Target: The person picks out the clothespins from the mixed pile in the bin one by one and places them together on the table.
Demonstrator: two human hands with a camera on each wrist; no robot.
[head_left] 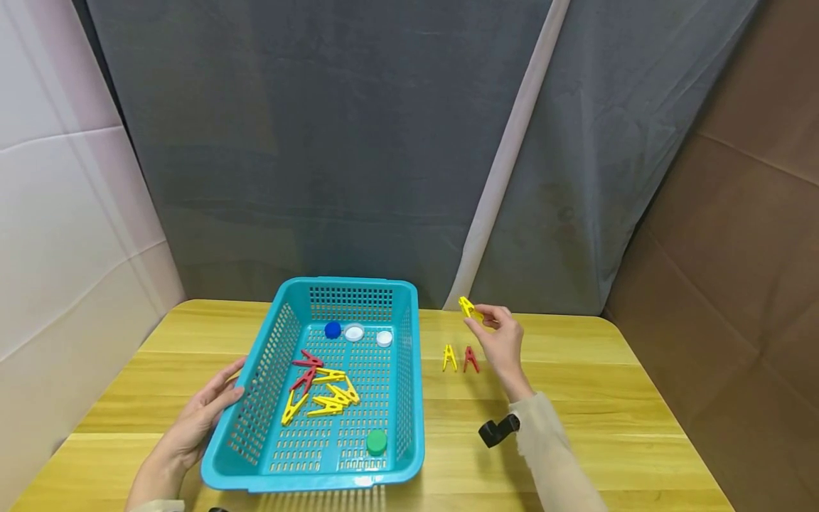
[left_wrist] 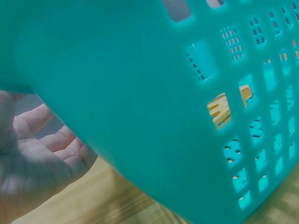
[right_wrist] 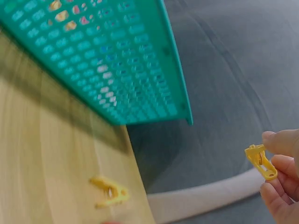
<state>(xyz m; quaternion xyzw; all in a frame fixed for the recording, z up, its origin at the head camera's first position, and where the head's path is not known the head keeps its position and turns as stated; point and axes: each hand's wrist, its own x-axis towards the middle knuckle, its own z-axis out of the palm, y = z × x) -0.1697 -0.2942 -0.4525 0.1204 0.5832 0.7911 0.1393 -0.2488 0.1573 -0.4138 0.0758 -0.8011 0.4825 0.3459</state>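
Observation:
My right hand (head_left: 502, 345) pinches a yellow clothespin (head_left: 467, 307) between thumb and fingers, held up above the far part of the table. The right wrist view shows this clothespin (right_wrist: 261, 162) side-on at the fingertips. Below the hand, a yellow clothespin (head_left: 450, 358) and a red clothespin (head_left: 470, 359) stand apart on the tabletop. My left hand (head_left: 195, 419) holds the left side of a turquoise plastic basket (head_left: 419, 398), its thumb at the rim. In the left wrist view its fingers (left_wrist: 35, 121) are partly hidden behind the basket wall (left_wrist: 117, 93).
Inside the basket lie several yellow clothespins (head_left: 328, 405) and red clothespins (head_left: 306, 380). It also holds a blue cap (head_left: 333, 330), white caps (head_left: 354, 332) and a green cap (head_left: 377, 442). The wooden table (head_left: 576, 398) ends at a grey curtain (head_left: 384, 142) behind.

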